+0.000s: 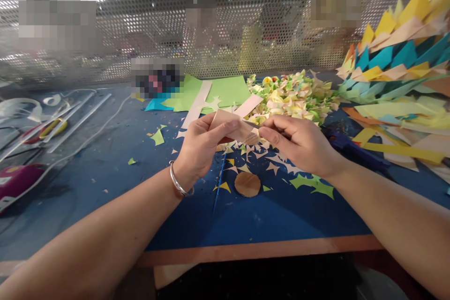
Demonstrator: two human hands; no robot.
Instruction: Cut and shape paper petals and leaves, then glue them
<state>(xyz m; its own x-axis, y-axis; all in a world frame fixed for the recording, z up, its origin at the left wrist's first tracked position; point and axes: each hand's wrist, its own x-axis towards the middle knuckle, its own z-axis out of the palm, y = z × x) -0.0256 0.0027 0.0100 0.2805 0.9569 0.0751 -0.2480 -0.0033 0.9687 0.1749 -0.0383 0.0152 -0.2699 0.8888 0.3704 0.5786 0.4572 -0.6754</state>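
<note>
My left hand (202, 145), with a silver bangle at the wrist, pinches a pale pink paper strip (225, 119) between thumb and fingers. My right hand (298, 143) is closed around a thin pointed metal tool (251, 124). Its tip meets the paper's right edge, and most of the tool is hidden in the fingers. On the table below lies a round brown cardboard disc (247, 183). A thin blue stick (220, 183) rests left of the disc. Cut paper scraps (272, 167) are scattered beneath both hands.
A heap of small cut paper pieces (295, 96) stands behind my right hand. Green sheets (228, 91) lie at the back. On the left are scissors (52, 129), clear sticks (80, 122) and a purple device (21, 180). Folded coloured paper (393, 61) rises at right.
</note>
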